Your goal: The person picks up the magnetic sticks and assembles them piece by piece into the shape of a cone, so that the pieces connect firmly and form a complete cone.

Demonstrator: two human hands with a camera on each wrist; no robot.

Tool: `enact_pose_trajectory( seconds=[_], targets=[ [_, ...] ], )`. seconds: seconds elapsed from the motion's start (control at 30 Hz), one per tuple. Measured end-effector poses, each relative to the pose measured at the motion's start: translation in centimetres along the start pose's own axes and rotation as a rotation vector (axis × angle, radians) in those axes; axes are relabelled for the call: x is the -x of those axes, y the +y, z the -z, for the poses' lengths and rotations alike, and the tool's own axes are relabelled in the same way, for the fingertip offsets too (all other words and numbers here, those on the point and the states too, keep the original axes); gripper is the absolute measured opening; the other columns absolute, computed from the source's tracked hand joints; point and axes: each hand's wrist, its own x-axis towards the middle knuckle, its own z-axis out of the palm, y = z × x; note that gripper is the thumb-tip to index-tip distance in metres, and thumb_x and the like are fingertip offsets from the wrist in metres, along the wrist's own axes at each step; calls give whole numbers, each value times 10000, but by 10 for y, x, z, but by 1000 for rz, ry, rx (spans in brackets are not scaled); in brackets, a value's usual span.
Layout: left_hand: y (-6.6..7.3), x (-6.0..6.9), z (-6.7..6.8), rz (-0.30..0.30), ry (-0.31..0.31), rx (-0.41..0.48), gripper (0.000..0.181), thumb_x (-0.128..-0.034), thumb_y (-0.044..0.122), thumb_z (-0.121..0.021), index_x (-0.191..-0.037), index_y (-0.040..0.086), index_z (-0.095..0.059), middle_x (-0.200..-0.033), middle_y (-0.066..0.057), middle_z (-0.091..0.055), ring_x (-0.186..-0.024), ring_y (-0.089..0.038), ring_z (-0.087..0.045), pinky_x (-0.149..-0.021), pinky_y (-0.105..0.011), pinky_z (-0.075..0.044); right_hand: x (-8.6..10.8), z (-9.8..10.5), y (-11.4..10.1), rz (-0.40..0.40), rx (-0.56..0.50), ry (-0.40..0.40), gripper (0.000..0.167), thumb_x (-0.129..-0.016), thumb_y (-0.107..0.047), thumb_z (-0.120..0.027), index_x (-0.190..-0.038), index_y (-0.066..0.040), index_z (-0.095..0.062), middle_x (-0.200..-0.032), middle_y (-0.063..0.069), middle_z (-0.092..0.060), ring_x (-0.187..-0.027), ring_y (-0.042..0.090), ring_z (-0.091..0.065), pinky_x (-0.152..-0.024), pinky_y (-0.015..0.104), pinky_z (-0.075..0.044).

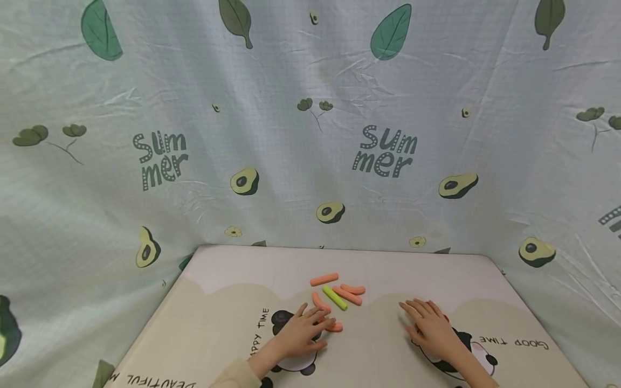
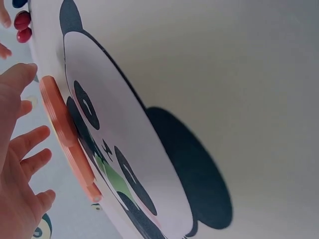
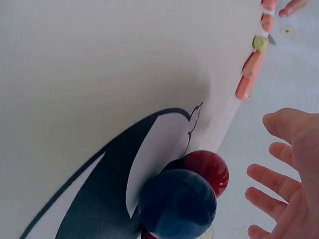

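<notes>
Left hand [image 1: 301, 333] partly hiding orange stick [image 1: 338, 326], right hand [image 1: 434, 332] near blue ball [image 3: 177, 204], each grip spread, empty, green stick [image 1: 335, 297] beyond

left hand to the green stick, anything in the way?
Yes. In the head view, a curved orange stick lies on the tabletop between the left hand and the green stick. Another orange stick lies by the fingertips, nearer the person and off that line.
</notes>
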Motion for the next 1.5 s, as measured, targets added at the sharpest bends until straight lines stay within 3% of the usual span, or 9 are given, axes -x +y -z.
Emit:
enact_pose_trajectory(
  seconds=[0.17,0.6,0.9,1.2,1.5],
  targets=[
    [2,-2,-2,-16,2,-32,478,-867,377,-529,-1305,206,-438,-1294,-36,-496,-1233,-225,-418,-980,-510,-314,1,0,4,-1,-5,32,510,-709,-168,-721,-1186,-94,-555,-1138,118,-586,-1074,302,-518,-920,521,-302],
    [6,-8,-8,-42,27,-129,441,-867,392,-523,-1259,194,-485,-1109,50,-562,-1154,-163,-471,-940,-486,-369,5,4,13,-34,34,34,484,-692,-195,-737,-1141,-91,-587,-1074,94,-596,-1031,291,-527,-895,540,-340],
    [7,-13,-9,-39,10,-162,415,-851,368,-554,-1222,191,-502,-1065,49,-563,-1102,-150,-492,-932,-453,-391,7,3,16,-38,44,26,473,-690,-197,-735,-1127,-86,-592,-1019,54,-584,-1004,266,-528,-886,544,-346],
    [9,-17,-9,-23,-6,-107,326,-820,231,-621,-1129,211,-520,-1011,39,-572,-1089,-167,-512,-916,-432,-417,9,3,18,-43,51,5,462,-688,-201,-736,-1113,-83,-599,-1007,58,-582,-994,273,-535,-876,542,-357],
    [8,-19,-7,-25,-2,-47,234,-831,178,-593,-1041,234,-505,-935,49,-565,-1060,-182,-522,-902,-448,-420,10,2,22,-69,55,-27,461,-702,-221,-728,-1123,-92,-593,-1043,81,-586,-1017,285,-528,-892,547,-350]
  ],
)
